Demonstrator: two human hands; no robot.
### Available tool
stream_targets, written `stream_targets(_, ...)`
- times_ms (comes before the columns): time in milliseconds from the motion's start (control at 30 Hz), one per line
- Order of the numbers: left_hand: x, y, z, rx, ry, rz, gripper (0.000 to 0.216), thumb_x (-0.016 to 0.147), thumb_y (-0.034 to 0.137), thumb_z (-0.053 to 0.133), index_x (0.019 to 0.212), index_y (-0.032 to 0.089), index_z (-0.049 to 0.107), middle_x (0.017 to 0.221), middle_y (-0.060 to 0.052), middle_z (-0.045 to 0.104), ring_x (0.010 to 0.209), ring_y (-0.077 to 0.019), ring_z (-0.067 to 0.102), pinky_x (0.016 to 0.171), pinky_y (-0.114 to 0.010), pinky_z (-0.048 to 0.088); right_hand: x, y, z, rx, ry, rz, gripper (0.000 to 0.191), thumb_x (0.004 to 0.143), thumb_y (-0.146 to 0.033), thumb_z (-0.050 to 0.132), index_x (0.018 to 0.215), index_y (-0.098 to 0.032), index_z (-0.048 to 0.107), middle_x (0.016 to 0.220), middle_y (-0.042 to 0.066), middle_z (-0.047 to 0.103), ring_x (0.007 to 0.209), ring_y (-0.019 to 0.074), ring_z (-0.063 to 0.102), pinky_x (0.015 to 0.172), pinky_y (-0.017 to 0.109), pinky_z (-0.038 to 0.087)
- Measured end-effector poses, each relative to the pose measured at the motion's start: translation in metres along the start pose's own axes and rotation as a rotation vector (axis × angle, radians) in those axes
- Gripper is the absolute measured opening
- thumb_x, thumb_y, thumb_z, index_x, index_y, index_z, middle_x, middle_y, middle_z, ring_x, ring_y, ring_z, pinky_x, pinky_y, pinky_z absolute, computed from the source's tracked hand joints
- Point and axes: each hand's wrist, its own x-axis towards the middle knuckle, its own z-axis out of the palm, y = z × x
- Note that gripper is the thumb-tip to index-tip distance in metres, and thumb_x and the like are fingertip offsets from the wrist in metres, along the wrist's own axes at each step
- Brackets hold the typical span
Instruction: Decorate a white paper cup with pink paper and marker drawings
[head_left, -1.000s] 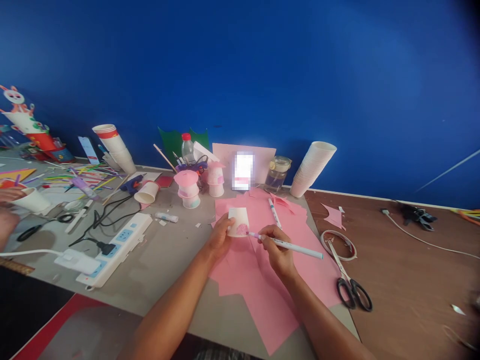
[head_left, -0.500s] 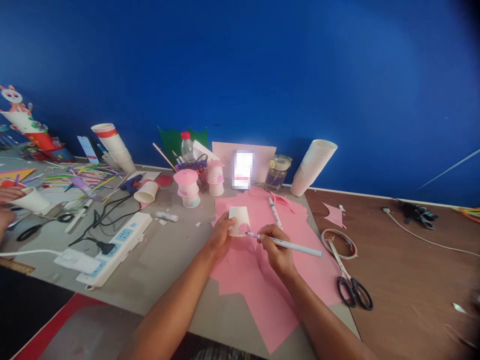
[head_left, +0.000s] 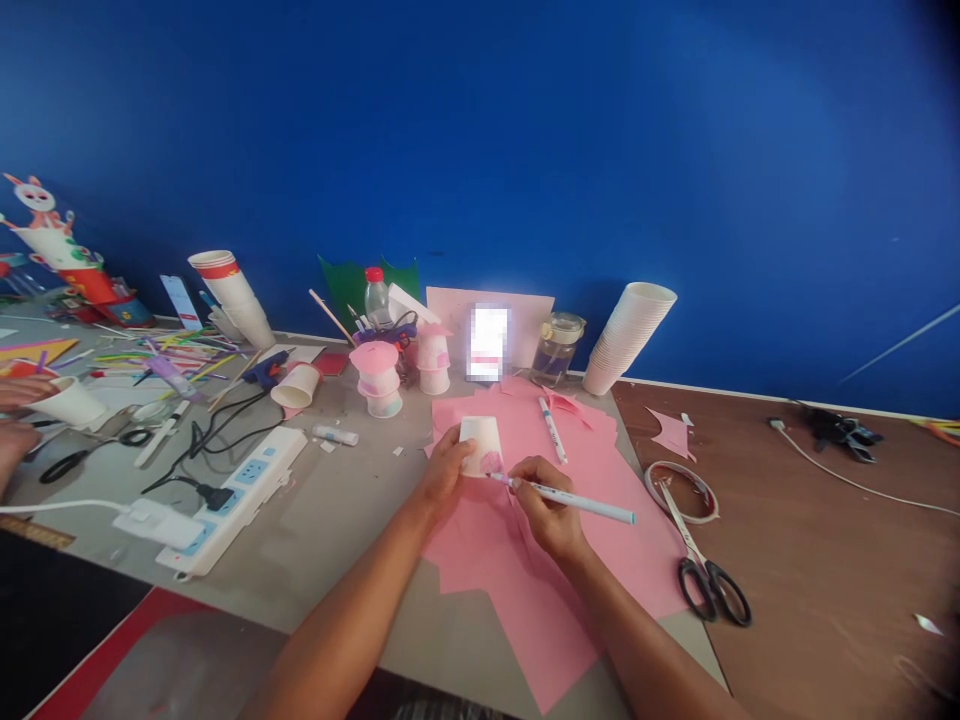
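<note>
Blue wall (head_left: pixel 480 150) behind a cluttered gray desk (head_left: pixel 322 520). The left hand (head_left: pixel 444 472) has its grip closed around a white paper cup (head_left: pixel 477 436) with a pink patch; the right hand's (head_left: pixel 553 508) grip pinches a marker (head_left: pixel 600 507), tip at the cup's lower edge. Pink paper (head_left: pixel 541 640) lies below both grips, scissors (head_left: pixel 695 560) to their right.

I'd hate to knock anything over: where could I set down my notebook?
The brown tabletop looks bare between the scissors and the white scrap at far right. A smaller grey patch lies between the power strip and the left hand. The left side is crowded with coloured strips and a glue gun.
</note>
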Motion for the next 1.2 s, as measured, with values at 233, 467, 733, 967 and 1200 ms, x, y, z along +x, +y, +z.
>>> stream_targets(233,0.0012,-0.0041,-0.0032,0.021,-0.002,0.012,0.035,0.068,0.029,0.070,0.099,0.016,0.063,0.079,0.000,0.061,0.067,-0.0116,0.055,0.061,-0.024,0.042,0.0008,-0.0014,0.0005,-0.009,0.023,-0.002,0.011,0.076,-0.023,0.053,0.066,-0.021,0.058,0.057,-0.002,0.053,0.051,0.0130,0.044,0.048,0.025,0.036)
stream_targets(467,0.0011,-0.0032,-0.0024,0.052,0.035,0.030,0.033,0.068,0.027,0.069,0.098,0.015,0.064,0.082,-0.001,0.063,0.070,-0.0123,0.057,0.062,-0.024,0.043,0.0018,-0.0011,-0.0017,-0.039,0.043,0.013,0.012,0.075,-0.023,0.053,0.064,-0.021,0.057,0.056,-0.002,0.053,0.051,0.0131,0.044,0.047,0.025,0.035)
stream_targets(733,-0.0030,0.0011,0.0041,0.044,0.042,0.028,0.037,0.065,0.026,0.069,0.100,0.015,0.064,0.083,-0.002,0.064,0.067,-0.0123,0.056,0.059,-0.024,0.042,0.0007,-0.0002,0.0003,-0.015,0.000,0.004,0.011,0.075,-0.024,0.053,0.066,-0.020,0.058,0.057,-0.001,0.054,0.051,0.0137,0.045,0.048,0.026,0.037)
stream_targets(967,0.0000,-0.0022,0.0003,0.046,0.032,0.038,0.035,0.068,0.026,0.068,0.101,0.015,0.064,0.084,-0.002,0.064,0.070,-0.0128,0.056,0.062,-0.025,0.043,0.0022,0.0020,-0.0035,-0.025,0.034,0.045,0.012,0.075,-0.025,0.052,0.064,-0.021,0.056,0.056,-0.001,0.055,0.053,0.0144,0.048,0.049,0.026,0.038)
stream_targets(1200,-0.0026,0.0019,0.0041,0.049,0.050,0.044,0.036,0.065,0.028,0.069,0.098,0.015,0.064,0.082,-0.002,0.063,0.070,-0.0137,0.056,0.062,-0.026,0.042,0.0019,0.0016,-0.0025,-0.003,0.039,0.077,0.012,0.074,-0.025,0.052,0.064,-0.021,0.056,0.054,-0.002,0.053,0.051,0.0135,0.046,0.048,0.026,0.036)
